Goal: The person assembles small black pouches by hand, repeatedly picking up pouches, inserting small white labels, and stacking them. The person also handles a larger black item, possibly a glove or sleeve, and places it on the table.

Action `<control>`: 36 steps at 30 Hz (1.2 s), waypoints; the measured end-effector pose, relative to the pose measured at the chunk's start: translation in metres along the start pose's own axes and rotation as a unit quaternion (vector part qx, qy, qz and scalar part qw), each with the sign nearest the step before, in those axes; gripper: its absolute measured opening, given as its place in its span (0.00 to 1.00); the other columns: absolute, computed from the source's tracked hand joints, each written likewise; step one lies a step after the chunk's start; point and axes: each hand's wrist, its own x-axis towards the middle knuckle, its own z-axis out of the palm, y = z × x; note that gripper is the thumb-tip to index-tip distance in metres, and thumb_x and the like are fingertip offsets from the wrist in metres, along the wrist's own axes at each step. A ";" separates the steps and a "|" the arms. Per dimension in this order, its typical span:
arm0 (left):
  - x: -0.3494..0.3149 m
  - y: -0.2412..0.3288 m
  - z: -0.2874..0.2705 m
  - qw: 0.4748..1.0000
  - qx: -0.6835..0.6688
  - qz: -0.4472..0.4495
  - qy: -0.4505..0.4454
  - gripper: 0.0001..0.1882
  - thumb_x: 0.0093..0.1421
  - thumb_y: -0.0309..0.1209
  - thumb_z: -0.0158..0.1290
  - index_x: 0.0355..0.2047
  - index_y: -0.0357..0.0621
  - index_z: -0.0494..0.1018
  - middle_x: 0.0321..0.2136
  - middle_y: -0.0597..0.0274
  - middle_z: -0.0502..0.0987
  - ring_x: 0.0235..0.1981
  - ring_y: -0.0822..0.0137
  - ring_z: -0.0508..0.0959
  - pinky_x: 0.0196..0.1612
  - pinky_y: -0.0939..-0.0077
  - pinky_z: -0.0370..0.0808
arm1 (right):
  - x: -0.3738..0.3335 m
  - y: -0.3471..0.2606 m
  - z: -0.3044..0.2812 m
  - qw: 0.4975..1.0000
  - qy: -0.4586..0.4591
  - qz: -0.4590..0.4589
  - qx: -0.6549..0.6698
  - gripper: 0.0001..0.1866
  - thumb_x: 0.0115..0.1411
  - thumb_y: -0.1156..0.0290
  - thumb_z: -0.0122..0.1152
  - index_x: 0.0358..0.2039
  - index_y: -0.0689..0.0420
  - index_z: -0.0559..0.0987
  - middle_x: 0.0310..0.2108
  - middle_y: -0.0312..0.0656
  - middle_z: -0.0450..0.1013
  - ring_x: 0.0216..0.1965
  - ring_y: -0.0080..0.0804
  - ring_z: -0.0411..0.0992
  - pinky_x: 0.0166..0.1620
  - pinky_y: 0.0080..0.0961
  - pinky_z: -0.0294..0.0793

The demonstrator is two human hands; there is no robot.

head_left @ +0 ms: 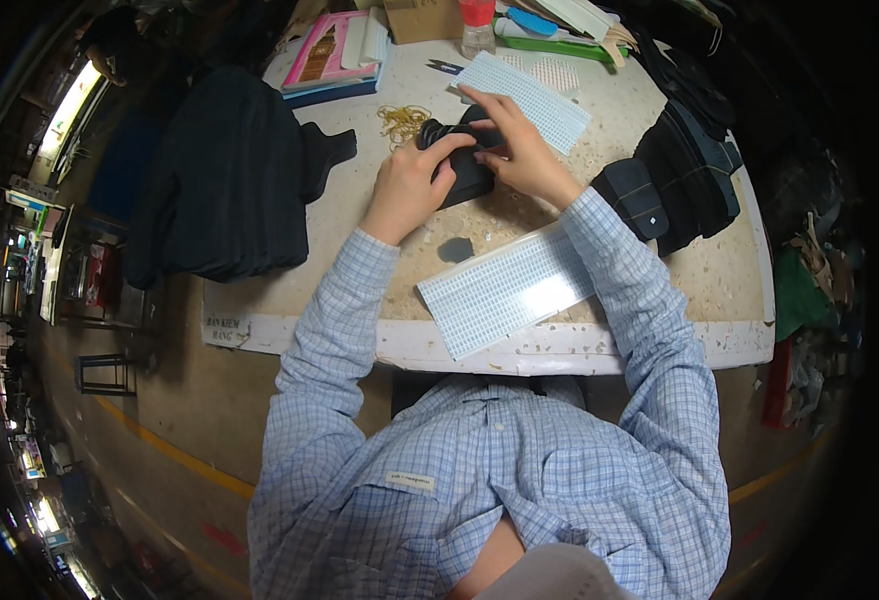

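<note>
Both hands meet over a bundle of black fabric pieces point(472, 182) on the table. My left hand point(407, 192) grips the bundle's left side, its fingers bent over the top and the thumb pressed against it. My right hand point(532, 160) is at the far right side of the bundle, thumb and lower fingers closing on it while the index finger sticks out. Whether a band is stretched between the fingers is too small to tell. Just beyond my left hand lies a loose heap of yellow rubber bands point(403, 124).
A tall dark cloth stack point(230, 185) stands at the left, banded black bundles point(675, 180) at the right. Printed sheets point(510, 285) lie near the front edge and farther back point(530, 100). Small snips point(446, 67), a bottle point(478, 30), folders point(335, 55) and a green tray point(560, 45) are behind.
</note>
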 end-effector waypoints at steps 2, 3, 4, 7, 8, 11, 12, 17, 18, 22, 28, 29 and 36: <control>-0.001 0.001 0.000 1.000 0.009 -0.009 -0.023 0.13 0.52 0.31 0.60 0.39 0.53 0.78 0.29 0.50 0.80 0.30 0.49 0.80 0.35 0.61 0.78 | -0.002 0.002 0.006 0.999 -0.026 -0.022 0.005 0.47 0.47 0.92 0.54 0.66 0.42 0.60 0.59 0.52 0.59 0.52 0.48 0.71 0.51 0.34 0.76; -0.001 0.002 0.000 0.999 0.008 -0.009 -0.032 0.14 0.51 0.31 0.61 0.39 0.52 0.78 0.28 0.50 0.80 0.29 0.50 0.80 0.35 0.61 0.78 | -0.001 0.003 0.011 0.996 -0.008 -0.058 -0.072 0.45 0.48 0.92 0.53 0.66 0.42 0.61 0.58 0.52 0.60 0.52 0.47 0.72 0.50 0.33 0.76; -0.002 0.003 0.000 0.999 0.005 -0.008 -0.037 0.15 0.50 0.31 0.63 0.39 0.52 0.78 0.28 0.51 0.80 0.29 0.50 0.80 0.35 0.61 0.78 | 0.000 0.005 0.012 0.996 -0.001 -0.044 -0.078 0.44 0.48 0.91 0.53 0.65 0.43 0.62 0.58 0.51 0.60 0.50 0.46 0.72 0.50 0.33 0.77; -0.003 0.003 -0.001 0.999 0.031 -0.016 -0.041 0.16 0.46 0.31 0.66 0.38 0.50 0.79 0.28 0.54 0.81 0.29 0.54 0.82 0.36 0.66 0.79 | 0.002 0.010 0.012 0.999 0.042 -0.020 -0.024 0.36 0.51 0.89 0.55 0.61 0.50 0.68 0.53 0.50 0.65 0.43 0.42 0.76 0.46 0.31 0.79; -0.003 0.001 -0.001 0.998 0.007 -0.035 -0.043 0.15 0.46 0.31 0.66 0.37 0.49 0.79 0.29 0.55 0.81 0.29 0.55 0.82 0.36 0.68 0.79 | 0.002 0.011 0.008 0.997 0.068 -0.019 -0.044 0.35 0.52 0.88 0.56 0.61 0.51 0.68 0.50 0.50 0.67 0.41 0.42 0.76 0.45 0.31 0.79; -0.001 -0.006 -0.005 0.996 -0.063 -0.056 -0.030 0.12 0.47 0.30 0.65 0.33 0.45 0.79 0.31 0.59 0.82 0.31 0.62 0.83 0.38 0.74 0.78 | 0.002 0.015 -0.002 0.990 0.106 0.033 -0.081 0.25 0.59 0.79 0.59 0.58 0.55 0.71 0.38 0.47 0.73 0.36 0.37 0.78 0.39 0.25 0.81; -0.001 -0.007 -0.005 0.995 -0.079 -0.063 -0.021 0.11 0.47 0.29 0.64 0.33 0.45 0.79 0.30 0.60 0.82 0.30 0.63 0.83 0.38 0.74 0.78 | 0.002 0.015 -0.003 0.992 0.073 0.102 0.028 0.22 0.61 0.75 0.58 0.57 0.56 0.72 0.37 0.45 0.74 0.36 0.34 0.78 0.38 0.24 0.80; 0.000 -0.006 -0.008 0.996 -0.091 -0.012 0.020 0.30 0.46 0.30 0.65 0.51 0.49 0.71 0.44 0.57 0.79 0.36 0.66 0.82 0.39 0.75 0.78 | -0.001 0.011 0.003 0.874 -0.003 0.280 0.396 0.24 0.69 0.54 0.51 0.52 0.61 0.75 0.37 0.43 0.75 0.33 0.22 0.76 0.36 0.19 0.79; 0.000 -0.003 -0.007 0.995 -0.089 0.020 0.047 0.35 0.45 0.31 0.66 0.56 0.51 0.68 0.48 0.56 0.77 0.36 0.67 0.81 0.38 0.76 0.77 | -0.001 0.010 0.004 0.886 -0.006 0.287 0.365 0.24 0.69 0.53 0.50 0.52 0.61 0.75 0.37 0.42 0.75 0.33 0.22 0.75 0.36 0.18 0.79; -0.002 0.008 -0.016 0.991 -0.128 -0.033 -0.020 0.49 0.44 0.32 0.68 0.66 0.54 0.58 0.54 0.59 0.71 0.30 0.74 0.74 0.31 0.83 0.73 | -0.002 0.002 0.004 0.924 -0.050 0.280 0.255 0.21 0.66 0.58 0.56 0.51 0.60 0.77 0.41 0.38 0.76 0.35 0.20 0.74 0.37 0.18 0.79; -0.039 0.022 -0.049 0.983 -0.128 -0.118 0.060 0.10 0.57 0.28 0.59 0.39 0.41 0.79 0.30 0.63 0.78 0.24 0.74 0.74 0.30 0.79 0.74 | 0.003 0.008 -0.014 0.908 0.033 0.185 0.374 0.19 0.64 0.67 0.60 0.54 0.57 0.76 0.46 0.38 0.75 0.38 0.17 0.74 0.40 0.15 0.77; -0.053 0.026 -0.053 0.980 -0.130 -0.138 0.058 0.06 0.58 0.28 0.59 0.35 0.40 0.80 0.27 0.63 0.78 0.24 0.75 0.74 0.30 0.80 0.73 | 0.004 0.013 -0.019 0.907 0.071 0.212 0.356 0.19 0.63 0.66 0.61 0.53 0.58 0.76 0.46 0.39 0.75 0.40 0.20 0.75 0.41 0.18 0.78; -0.113 0.042 -0.047 0.972 -0.086 -0.188 -0.108 0.10 0.52 0.30 0.64 0.33 0.39 0.80 0.25 0.61 0.79 0.23 0.73 0.74 0.30 0.79 0.72 | 0.000 0.040 -0.029 0.947 0.134 0.282 -0.078 0.20 0.58 0.67 0.64 0.51 0.58 0.78 0.43 0.48 0.74 0.44 0.35 0.76 0.42 0.29 0.80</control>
